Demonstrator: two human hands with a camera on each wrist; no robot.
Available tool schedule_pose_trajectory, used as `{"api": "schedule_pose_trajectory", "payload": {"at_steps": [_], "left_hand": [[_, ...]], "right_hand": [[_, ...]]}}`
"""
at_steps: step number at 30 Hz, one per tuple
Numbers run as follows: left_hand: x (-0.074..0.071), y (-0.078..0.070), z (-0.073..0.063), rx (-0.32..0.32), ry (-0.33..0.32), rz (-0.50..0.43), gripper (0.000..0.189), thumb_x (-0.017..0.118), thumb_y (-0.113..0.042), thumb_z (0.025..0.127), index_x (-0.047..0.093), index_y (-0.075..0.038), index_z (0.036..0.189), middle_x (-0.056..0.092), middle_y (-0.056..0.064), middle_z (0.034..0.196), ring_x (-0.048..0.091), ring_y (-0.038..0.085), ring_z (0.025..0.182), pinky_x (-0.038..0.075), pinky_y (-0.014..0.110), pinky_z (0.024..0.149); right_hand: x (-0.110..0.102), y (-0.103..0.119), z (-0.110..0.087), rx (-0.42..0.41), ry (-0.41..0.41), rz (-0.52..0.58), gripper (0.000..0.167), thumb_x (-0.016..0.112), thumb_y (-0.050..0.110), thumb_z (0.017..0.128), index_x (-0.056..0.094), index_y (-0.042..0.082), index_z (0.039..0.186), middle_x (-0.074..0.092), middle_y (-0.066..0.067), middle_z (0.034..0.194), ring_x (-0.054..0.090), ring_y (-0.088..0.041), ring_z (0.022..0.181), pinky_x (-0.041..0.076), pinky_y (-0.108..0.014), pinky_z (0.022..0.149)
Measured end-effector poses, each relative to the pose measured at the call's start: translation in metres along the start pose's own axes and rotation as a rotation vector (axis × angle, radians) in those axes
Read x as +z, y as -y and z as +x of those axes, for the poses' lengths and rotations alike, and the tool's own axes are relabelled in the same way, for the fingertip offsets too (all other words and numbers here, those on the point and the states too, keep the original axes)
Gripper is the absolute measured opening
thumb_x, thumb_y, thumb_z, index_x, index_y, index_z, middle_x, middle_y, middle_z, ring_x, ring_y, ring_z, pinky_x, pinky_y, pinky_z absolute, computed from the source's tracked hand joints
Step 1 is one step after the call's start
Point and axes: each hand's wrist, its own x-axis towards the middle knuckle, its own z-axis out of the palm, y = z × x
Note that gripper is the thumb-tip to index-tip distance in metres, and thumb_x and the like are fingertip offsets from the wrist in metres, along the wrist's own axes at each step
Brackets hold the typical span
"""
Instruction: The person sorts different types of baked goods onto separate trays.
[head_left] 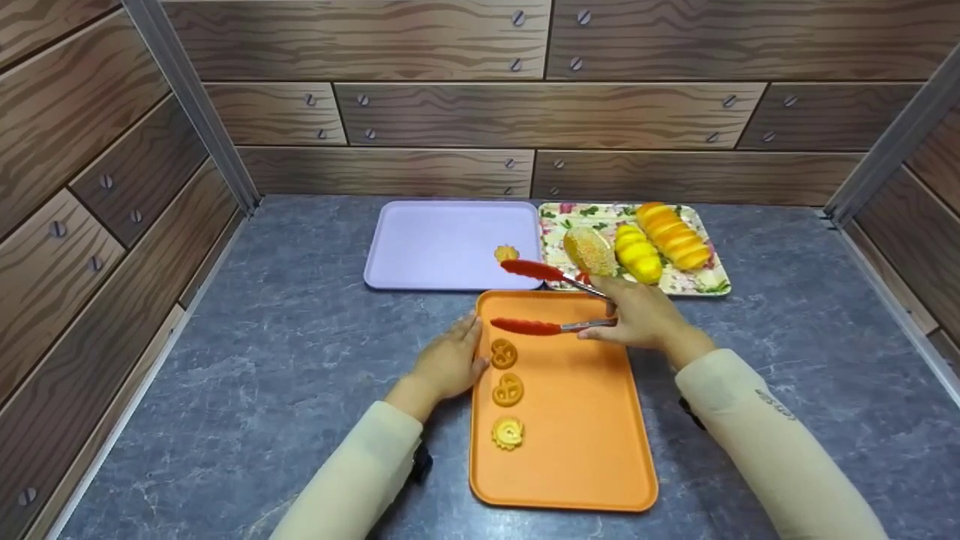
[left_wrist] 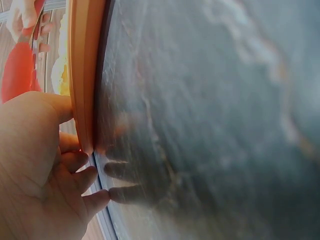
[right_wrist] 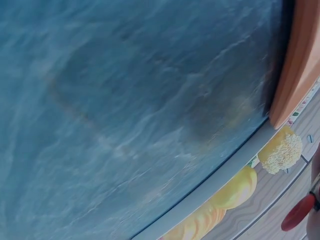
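Note:
My right hand (head_left: 637, 311) grips a pair of tongs (head_left: 589, 325) with red tips, spread apart with nothing between them. The upper tip lies just in front of a small yellow cookie (head_left: 507, 253) on the lilac tray (head_left: 442, 244); whether they touch, I cannot tell. The lower tip hangs over the far end of an orange tray (head_left: 577, 420). Resting against that tray's left edge is my left hand (head_left: 448, 360), its thumb at the rim. Down the tray's left side lie two pretzel-shaped cookies (head_left: 503, 353) and a round scalloped cookie (head_left: 508, 433).
Behind my right hand, a floral tray (head_left: 709, 281) bears a seeded bun (head_left: 589, 251), a yellow bread roll (head_left: 637, 255) and a long sliced-looking loaf (head_left: 673, 236). Wood-patterned panels (head_left: 435, 112) enclose the dark marbled table (head_left: 277, 360) at the back and sides.

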Motion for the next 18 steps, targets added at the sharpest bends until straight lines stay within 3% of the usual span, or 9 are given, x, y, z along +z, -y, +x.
{"api": "schedule_pose_trajectory", "payload": {"at_steps": [12,18], "left_hand": [[-0.001,0.000,0.000,-0.002,0.007,-0.008,0.064,0.050,-0.032,0.098,0.028,0.001,0.148,0.022,0.015,0.155,0.023,0.031,0.140,0.023,0.043,0.112],[-0.002,0.000,-0.001,0.012,0.002,-0.005,0.063,0.051,-0.031,0.098,0.029,0.002,0.147,0.023,0.016,0.154,0.025,0.031,0.139,0.025,0.042,0.111]], "right_hand": [[0.001,-0.003,-0.010,-0.105,0.106,0.007,0.086,0.070,0.067,0.071,0.060,0.006,0.130,0.063,0.002,0.077,0.051,-0.010,0.061,0.047,-0.035,0.061],[0.003,-0.003,-0.013,-0.115,0.126,-0.031,0.081,0.070,0.066,0.071,0.064,0.008,0.126,0.069,-0.005,0.108,0.064,-0.021,0.087,0.052,-0.043,0.076]]}}
